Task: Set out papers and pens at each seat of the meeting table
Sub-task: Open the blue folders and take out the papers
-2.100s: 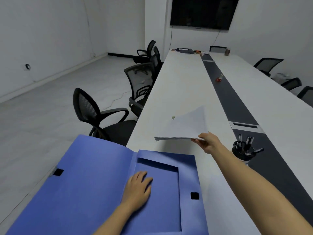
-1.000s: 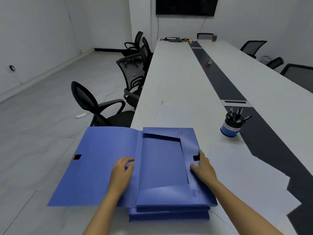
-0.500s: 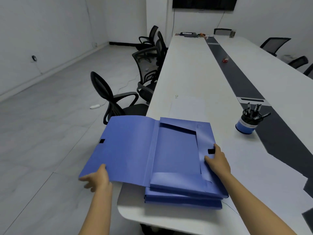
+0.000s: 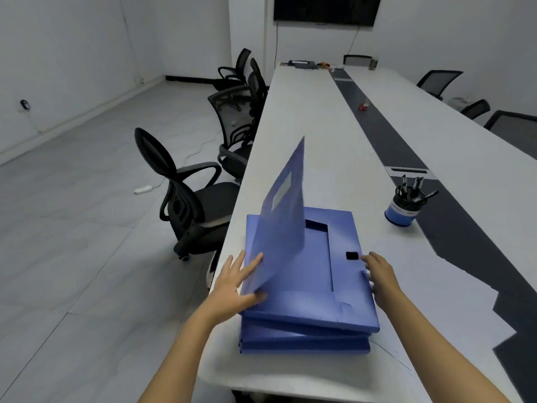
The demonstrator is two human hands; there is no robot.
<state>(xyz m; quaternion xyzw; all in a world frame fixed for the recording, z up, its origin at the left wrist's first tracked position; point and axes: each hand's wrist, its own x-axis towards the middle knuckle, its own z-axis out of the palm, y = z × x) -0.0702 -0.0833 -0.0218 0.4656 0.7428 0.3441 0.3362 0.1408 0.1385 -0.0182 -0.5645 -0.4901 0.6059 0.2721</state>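
Note:
A stack of blue box folders [image 4: 305,333] lies at the near end of the long white meeting table [image 4: 313,117]. The top folder's cover [image 4: 286,210] stands nearly upright. My left hand [image 4: 234,285] presses its straight fingers against the cover's outer face, thumb at the lower edge. My right hand [image 4: 382,274] rests on the folder's right flap, beside a black fastener patch [image 4: 352,255]. White paper sheets [image 4: 441,289] lie on the table to the right. A blue cup of pens [image 4: 404,206] stands beyond them.
Black mesh chairs [image 4: 186,199] line the table's left side, with more [image 4: 438,81] on the right. A dark strip [image 4: 386,135] runs down the table's middle, with a small red object [image 4: 362,106] on it. Clutter [image 4: 305,64] sits at the far end under a wall screen.
My right hand laid a sheaf of paper on the table, then came back to the folder's right flap. My left hand took the open cover's edge and swung it up from flat to nearly upright.

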